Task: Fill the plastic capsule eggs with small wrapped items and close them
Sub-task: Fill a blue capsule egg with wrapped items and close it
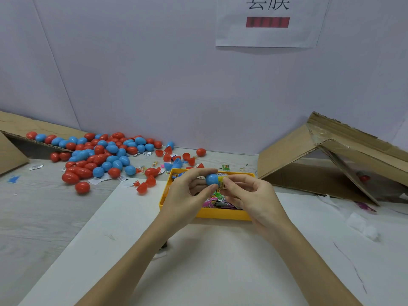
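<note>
My left hand [188, 191] pinches a blue capsule egg half [211, 179] between thumb and fingers, above the yellow tray [223, 215]. My right hand [247, 195] pinches a small yellow wrapped item [222, 180] and holds it against the open side of that blue half. The tray holds several small wrapped items [215, 199] in pink, green and other colours. A heap of red and blue capsule eggs [101, 155] lies at the back left of the table.
Open red and blue egg halves [176, 159] and loose wrappers lie behind the tray. A tipped cardboard box [320, 160] stands at the right, another cardboard box [13, 146] at the far left. A white sheet [198, 261] covers the near table.
</note>
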Demonstrator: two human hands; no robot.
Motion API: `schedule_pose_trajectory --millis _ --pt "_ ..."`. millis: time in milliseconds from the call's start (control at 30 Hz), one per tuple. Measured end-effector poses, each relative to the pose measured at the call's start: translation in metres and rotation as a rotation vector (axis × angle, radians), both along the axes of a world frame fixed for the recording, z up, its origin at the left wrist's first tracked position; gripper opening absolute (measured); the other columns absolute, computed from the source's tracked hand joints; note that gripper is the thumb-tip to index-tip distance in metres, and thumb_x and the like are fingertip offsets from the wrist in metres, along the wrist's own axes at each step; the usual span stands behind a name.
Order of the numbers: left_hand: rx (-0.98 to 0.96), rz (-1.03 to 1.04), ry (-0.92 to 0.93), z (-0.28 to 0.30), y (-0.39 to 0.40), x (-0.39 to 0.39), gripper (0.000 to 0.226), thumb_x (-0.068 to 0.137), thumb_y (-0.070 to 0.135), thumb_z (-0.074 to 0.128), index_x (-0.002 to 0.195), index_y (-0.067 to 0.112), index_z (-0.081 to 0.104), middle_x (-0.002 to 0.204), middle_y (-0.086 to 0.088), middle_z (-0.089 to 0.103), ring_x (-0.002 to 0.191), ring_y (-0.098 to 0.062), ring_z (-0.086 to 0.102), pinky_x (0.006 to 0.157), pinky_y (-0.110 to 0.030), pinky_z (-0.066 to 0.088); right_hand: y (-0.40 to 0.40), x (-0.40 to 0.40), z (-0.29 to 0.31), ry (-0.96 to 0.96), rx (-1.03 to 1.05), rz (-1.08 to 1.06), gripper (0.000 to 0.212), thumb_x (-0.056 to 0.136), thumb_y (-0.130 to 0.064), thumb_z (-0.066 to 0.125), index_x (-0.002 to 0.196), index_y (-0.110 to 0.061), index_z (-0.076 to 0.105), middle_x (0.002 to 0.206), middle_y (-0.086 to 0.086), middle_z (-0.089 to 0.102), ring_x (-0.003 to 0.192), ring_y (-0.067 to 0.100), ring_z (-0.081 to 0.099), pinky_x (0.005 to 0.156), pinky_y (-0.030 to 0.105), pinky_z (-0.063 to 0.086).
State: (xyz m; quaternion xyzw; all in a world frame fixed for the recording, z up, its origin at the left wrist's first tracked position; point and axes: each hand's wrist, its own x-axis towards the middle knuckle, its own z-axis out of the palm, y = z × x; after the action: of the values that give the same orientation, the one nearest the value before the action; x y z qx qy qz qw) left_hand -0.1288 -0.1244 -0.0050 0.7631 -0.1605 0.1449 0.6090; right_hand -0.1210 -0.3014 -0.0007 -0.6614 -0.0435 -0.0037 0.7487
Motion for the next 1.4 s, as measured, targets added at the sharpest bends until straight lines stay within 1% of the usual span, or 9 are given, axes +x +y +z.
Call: schedule_pose_trajectory --millis 133,267,500,667,800,900,1100,1300,1400 --pt "-0.059 -0.017 0.052 -0.001 0.000 0.000 0.040 0.091 0.015 0.072 0.131 0.015 0.066 0.107 0.002 0.077 0.099 -0.012 0.073 0.085 -0.022 0.058 0.004 -0.001 -0.003 -0.101 -0.045 -0.055 0.015 0.088 -0.020 0.080 0.103 -0.019 0.077 0.097 0.000 0.079 0.096 0.016 0.076 0.075 0.024 0.060" --pt "-0.108 -0.010 0.081 -0.002 0.000 0.002 0.037 0.093 0.019 0.070 0.129 0.015 0.067 0.100 0.001 0.078 0.096 -0.012 0.075 0.081 -0.020 0.058 0.004 -0.003 -0.001 -0.216 -0.151 -0.089 0.018 0.090 -0.019 0.079 0.107 -0.023 0.077 0.099 -0.008 0.078 0.098 0.011 0.074 0.081 0.027 0.062" --pt "-0.087 -0.036 0.060 -0.002 0.000 0.001 0.047 0.085 0.031 0.071 0.130 0.022 0.066 0.103 0.006 0.077 0.097 -0.012 0.074 0.081 -0.022 0.059 0.006 -0.005 -0.001 -0.223 -0.193 -0.104 0.021 0.091 -0.019 0.078 0.111 -0.023 0.077 0.100 -0.008 0.078 0.098 0.009 0.074 0.085 0.028 0.062" --pt "-0.064 0.000 -0.002 -0.001 0.000 0.000 0.047 0.089 0.021 0.073 0.134 0.019 0.064 0.110 0.006 0.074 0.101 -0.012 0.072 0.085 -0.022 0.058 0.007 -0.005 -0.003 -0.186 -0.189 -0.082 0.026 0.091 -0.018 0.077 0.117 -0.019 0.074 0.103 -0.004 0.078 0.101 0.012 0.074 0.089 0.033 0.062" --pt "-0.029 0.033 -0.085 0.000 0.000 -0.001 0.042 0.087 0.016 0.077 0.126 0.015 0.066 0.112 0.005 0.073 0.103 -0.012 0.071 0.090 -0.030 0.059 0.008 -0.004 0.000 -0.095 -0.027 -0.032 0.025 0.092 -0.017 0.076 0.117 -0.018 0.073 0.103 0.002 0.079 0.099 0.017 0.076 0.081 0.027 0.062" --pt "0.046 0.029 -0.143 0.000 0.000 -0.001 0.048 0.085 0.014 0.079 0.131 0.014 0.065 0.114 0.004 0.072 0.103 -0.014 0.072 0.091 -0.029 0.059 0.008 -0.005 0.004 -0.008 0.092 0.003 0.024 0.092 -0.016 0.075 0.117 -0.015 0.073 0.103 0.005 0.079 0.097 0.020 0.077 0.076 0.023 0.060" --pt "0.189 0.033 -0.253 0.001 0.001 -0.003 0.054 0.090 0.011 0.071 0.142 0.015 0.057 0.114 0.002 0.063 0.099 -0.012 0.065 0.089 -0.021 0.055 0.005 -0.007 0.010 0.172 0.311 0.123 0.023 0.100 -0.019 0.064 0.118 -0.007 0.071 0.105 0.010 0.078 0.090 0.022 0.077 0.073 0.028 0.061" --pt "0.306 0.023 -0.340 0.001 -0.001 -0.004 0.058 0.094 0.003 0.066 0.149 0.012 0.047 0.113 -0.002 0.059 0.100 -0.010 0.056 0.091 -0.017 0.049 0.007 -0.010 0.011 0.200 0.374 0.137 0.033 0.083 -0.018 0.076 0.114 -0.007 0.073 0.107 0.012 0.078 0.089 0.022 0.076 0.074 0.026 0.062" --pt "0.339 0.023 -0.360 0.001 -0.002 -0.004 0.059 0.097 0.005 0.063 0.152 0.015 0.043 0.118 -0.003 0.058 0.103 -0.011 0.055 0.093 -0.017 0.047 0.007 -0.010 0.011 0.244 0.439 0.147 0.035 0.084 -0.015 0.076 0.117 -0.004 0.071 0.110 0.015 0.077 0.092 0.023 0.076 0.075 0.028 0.062"
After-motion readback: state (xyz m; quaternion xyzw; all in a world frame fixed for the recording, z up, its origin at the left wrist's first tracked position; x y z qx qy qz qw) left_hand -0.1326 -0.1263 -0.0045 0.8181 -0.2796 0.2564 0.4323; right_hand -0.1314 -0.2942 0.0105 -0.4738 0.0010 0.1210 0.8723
